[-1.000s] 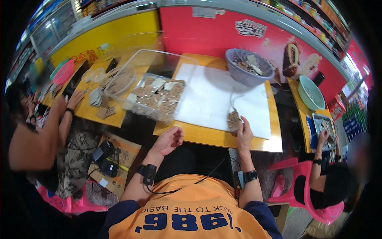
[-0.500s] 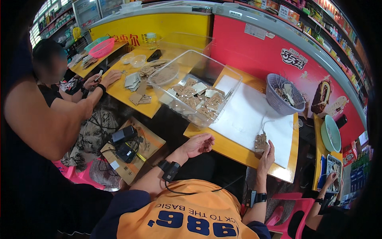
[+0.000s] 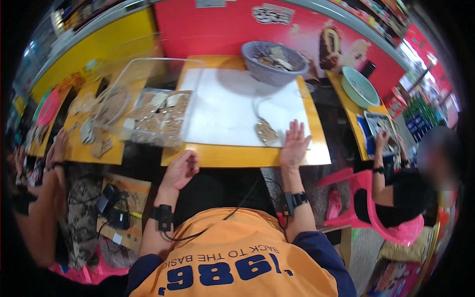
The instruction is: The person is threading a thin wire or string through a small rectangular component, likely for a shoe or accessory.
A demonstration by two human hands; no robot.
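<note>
My right hand (image 3: 295, 144) lies palm up at the front right of a white sheet (image 3: 222, 111), fingers stretched out and holding nothing. Just left of it, apart from the fingers, a small bundle of brown card tags (image 3: 266, 132) rests on the sheet with a thin pale cord trailing from it. By the table's front edge hovers my left hand (image 3: 183, 168), its fingers loosely curled with nothing visible in them. Beyond it, a clear plastic bin (image 3: 184, 136) contains many brown and pale card pieces (image 3: 161, 114).
A grey-purple basket (image 3: 269, 74) full of corded pieces stands at the table's back. Left, a person's hand (image 3: 58, 146) is beside another yellow table (image 3: 111, 154). Right, a co-worker sits on a pink chair (image 3: 363, 198) at a metal tray (image 3: 381, 126), near a green basin (image 3: 360, 88).
The whole view has swung to the right. My right hand has turned palm up and opened out beside the tag bundle. My left hand stays near the table's front edge, fingers more curled.
</note>
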